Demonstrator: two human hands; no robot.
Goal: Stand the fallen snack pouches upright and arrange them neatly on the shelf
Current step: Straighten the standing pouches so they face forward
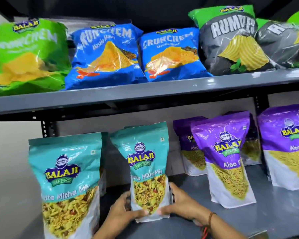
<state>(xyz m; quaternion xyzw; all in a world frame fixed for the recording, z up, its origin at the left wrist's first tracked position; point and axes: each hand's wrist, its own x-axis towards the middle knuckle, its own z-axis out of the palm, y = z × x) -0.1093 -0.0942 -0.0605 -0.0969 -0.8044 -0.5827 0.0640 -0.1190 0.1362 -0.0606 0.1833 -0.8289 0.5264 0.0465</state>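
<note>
A teal Balaji mix pouch [146, 168] stands upright on the lower shelf [274, 218], leaning slightly left. My left hand [123, 210] grips its lower left side and my right hand [179, 203] grips its lower right side, thumbs on the front near the base. A second teal pouch [67, 183] stands upright to the left, nearer to me. To the right stand several purple Aloo Sev pouches: one in front [226, 161], one behind it [188, 147] and one at the far right [286, 149].
The upper shelf [145, 95] carries a green Crunchem bag [24, 56], two blue Crunchem bags [104, 54] [171, 54] and grey Rumbles bags [231, 42]. A perforated upright post [46, 128] stands at the back left. A grey wall lies left of the shelving.
</note>
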